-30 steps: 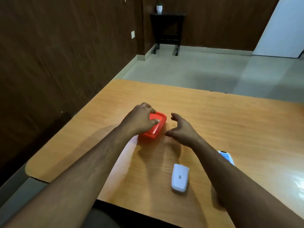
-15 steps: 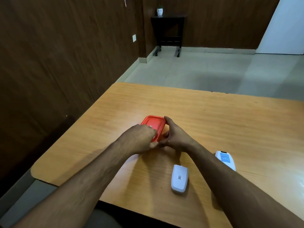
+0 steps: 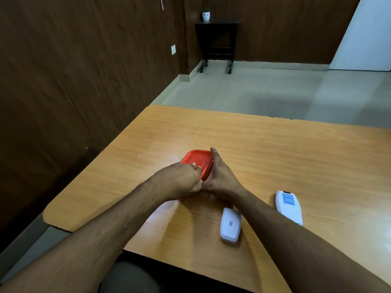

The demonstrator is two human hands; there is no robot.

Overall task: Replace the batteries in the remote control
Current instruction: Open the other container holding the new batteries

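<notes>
Fingers (image 3: 195,167) of your left hand (image 3: 179,180) are curled down onto the near edge of the red lid (image 3: 195,159), gripping the small red box there. Your right hand (image 3: 220,176) lies flat against the box's right side, fingers stretched toward the far corner, bracing it. Both hands meet at the box's near corner. On the tabletop (image 3: 275,155), the white remote control (image 3: 288,207) lies well to the right of your right forearm, blue label facing up. Its white battery cover (image 3: 230,225) lies apart from it, near your right forearm, with a small printed code showing on top.
</notes>
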